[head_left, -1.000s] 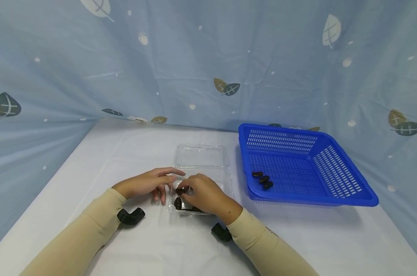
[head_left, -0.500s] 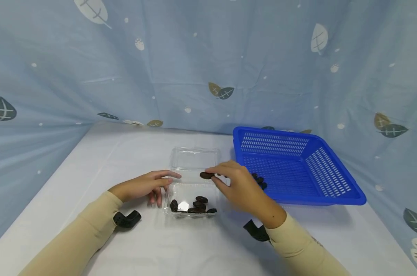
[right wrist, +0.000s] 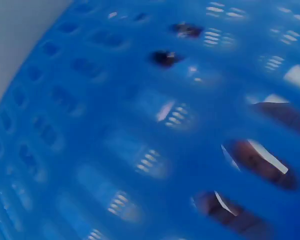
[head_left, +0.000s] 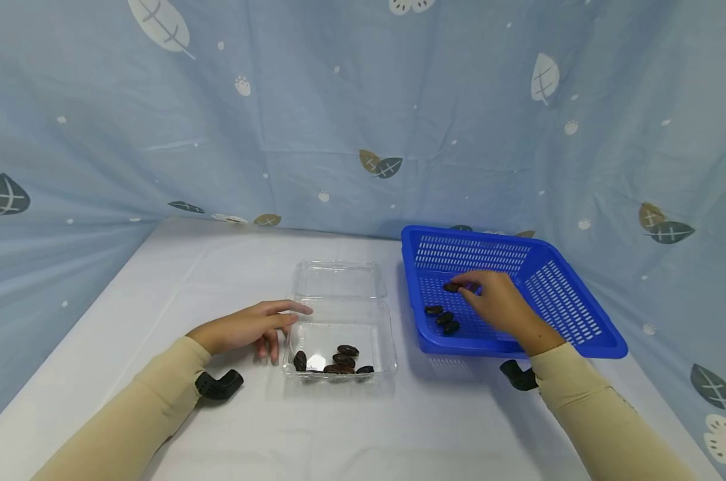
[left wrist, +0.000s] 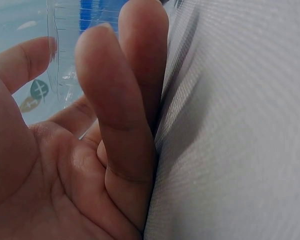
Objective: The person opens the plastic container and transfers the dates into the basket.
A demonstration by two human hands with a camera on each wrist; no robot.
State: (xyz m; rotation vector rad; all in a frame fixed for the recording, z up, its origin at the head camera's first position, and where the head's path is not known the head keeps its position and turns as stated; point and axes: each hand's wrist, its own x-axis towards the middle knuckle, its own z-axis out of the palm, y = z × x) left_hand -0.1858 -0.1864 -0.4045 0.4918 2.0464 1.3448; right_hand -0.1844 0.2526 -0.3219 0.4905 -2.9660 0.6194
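Note:
My right hand (head_left: 495,300) is inside the blue basket, thumb and fingertips pinching a dark brown, glossy date (head_left: 451,287). A bit of another dark date (head_left: 473,287) shows behind the fingers. Three dates (head_left: 444,318) lie in a group at the basket's near left corner; the blurred right wrist view shows dates (right wrist: 262,165) but not the hand. My left hand (head_left: 251,327) rests on the table with fingers loosely extended, the index finger over the left edge of a clear hinged plastic box (head_left: 389,341). Several dates (head_left: 342,361) lie along the box's near side.
The box's lid (head_left: 338,277) lies folded back, away from me. The blue perforated basket (head_left: 579,294) stands right of the box on a white-covered table (head_left: 266,427). A blue leaf-patterned curtain (head_left: 314,120) hangs behind. Black curved pieces (head_left: 220,385) sit at both wrists.
My right hand has taken a date out of the clear box and carried it rightward into the blue basket. The left hand has stayed at the box's edge.

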